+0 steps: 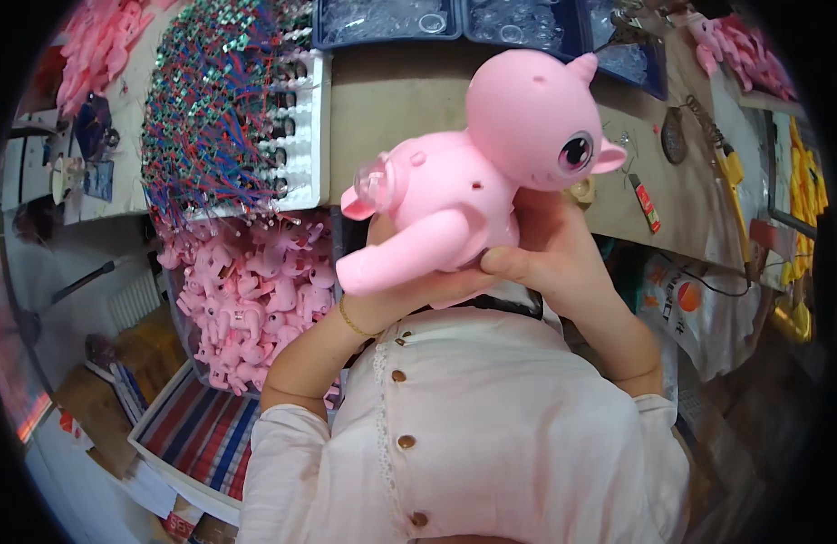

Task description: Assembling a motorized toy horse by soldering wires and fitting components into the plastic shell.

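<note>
Both hands, left hand point(391, 295) & right hand point(550, 258), fingers wrapped round pink unicorn toy point(477, 168); left grip partly hidden, prob. closed.

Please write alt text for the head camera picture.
Both hands, left hand and right hand, hold up a pink toy unicorn over a workbench. A bin of pink toy parts sits lower left.

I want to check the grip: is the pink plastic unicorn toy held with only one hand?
No, both hands hold the pink plastic unicorn toy: the left hand cups it from below and the right hand grips its side.
</note>
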A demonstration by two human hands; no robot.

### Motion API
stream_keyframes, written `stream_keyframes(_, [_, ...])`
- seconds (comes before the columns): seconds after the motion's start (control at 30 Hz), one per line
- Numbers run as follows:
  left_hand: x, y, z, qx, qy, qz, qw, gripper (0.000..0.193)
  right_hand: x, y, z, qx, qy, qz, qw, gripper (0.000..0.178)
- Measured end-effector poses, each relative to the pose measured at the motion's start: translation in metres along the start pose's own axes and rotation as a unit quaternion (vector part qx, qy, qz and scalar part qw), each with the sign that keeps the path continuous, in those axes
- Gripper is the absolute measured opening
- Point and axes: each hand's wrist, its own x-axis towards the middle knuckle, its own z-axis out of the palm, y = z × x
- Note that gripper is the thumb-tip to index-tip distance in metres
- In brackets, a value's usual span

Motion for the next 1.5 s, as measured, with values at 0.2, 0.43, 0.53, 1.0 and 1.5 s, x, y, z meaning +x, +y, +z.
stream_keyframes(0.2, [-0.003,0.005,-0.012,0.103,-0.034,-0.096,0.989,0.063,0.003,-0.010,-0.049,-0.025,0.175,-0.155,0.972,0.036])
stream_keyframes(0.43, [0.017,-0.003,0.009,0.034,0.047,0.068,0.996,0.056,0.012,-0.041,-0.036,-0.255,0.074,-0.342,0.901,0.061])
stream_keyframes(0.53, [0.008,0.009,0.019,0.103,0.127,0.198,0.966,0.056,0.007,-0.040,-0.035,-0.235,0.085,-0.323,0.913,0.057])
stream_keyframes(1.0, [0.019,-0.019,-0.020,-0.608,-0.291,-0.175,0.718,0.082,0.014,-0.048,-0.050,-0.110,-0.081,-0.098,0.986,0.130])
stream_keyframes(1.5, [-0.146,-0.073,-0.093,-0.188,-0.004,-0.108,0.976,0.038,0.038,0.007,-0.003,-0.432,-0.248,-0.102,0.861,0.087])
